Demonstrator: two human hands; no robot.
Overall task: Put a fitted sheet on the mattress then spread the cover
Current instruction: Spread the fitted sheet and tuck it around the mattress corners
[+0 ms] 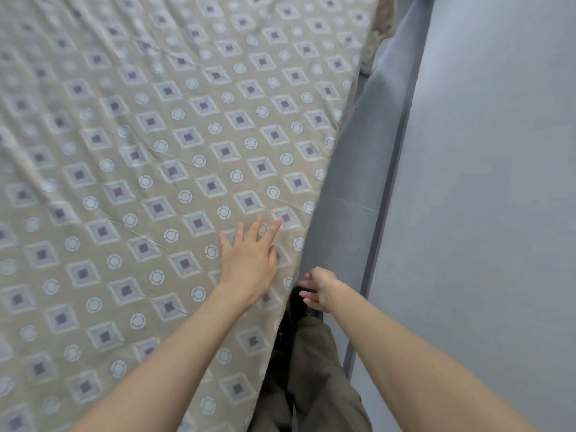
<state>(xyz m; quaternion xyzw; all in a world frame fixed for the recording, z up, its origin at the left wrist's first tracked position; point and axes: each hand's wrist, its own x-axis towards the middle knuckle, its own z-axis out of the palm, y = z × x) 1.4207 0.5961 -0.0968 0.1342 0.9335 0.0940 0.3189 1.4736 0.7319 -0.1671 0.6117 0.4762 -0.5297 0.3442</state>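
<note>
Two bare forearms reach up from the bottom edge, the left one over the bed and the right one over the gap beside it. The left hand (pixel 249 260) lies palm down on the patterned sheet (pixel 156 135), fingers straight and slightly spread, holding nothing; it rests near the sheet's right edge. The right hand (pixel 318 289) hangs lower, just off that edge, with its fingers loosely extended toward the draped side of the cloth and nothing in its grasp; whether the fingertips touch the fabric cannot be told. The sheet is beige with rows of grey-and-purple diamonds and small white rings, and it covers the bed across the whole left part of the view, showing fine creases and some rumpling toward the far left. Its right edge runs diagonally from the top to the bottom. Below the right hand are olive trousers (pixel 321 369) and a dark shoe (pixel 299 302), close against the side of the bed. A grey fabric band (pixel 367 151) runs along the bed's edge, and beyond it lies a pale grey floor (pixel 498 182). A bunched piece of beige cloth (pixel 381 26) shows at the top, beside the far corner.
</note>
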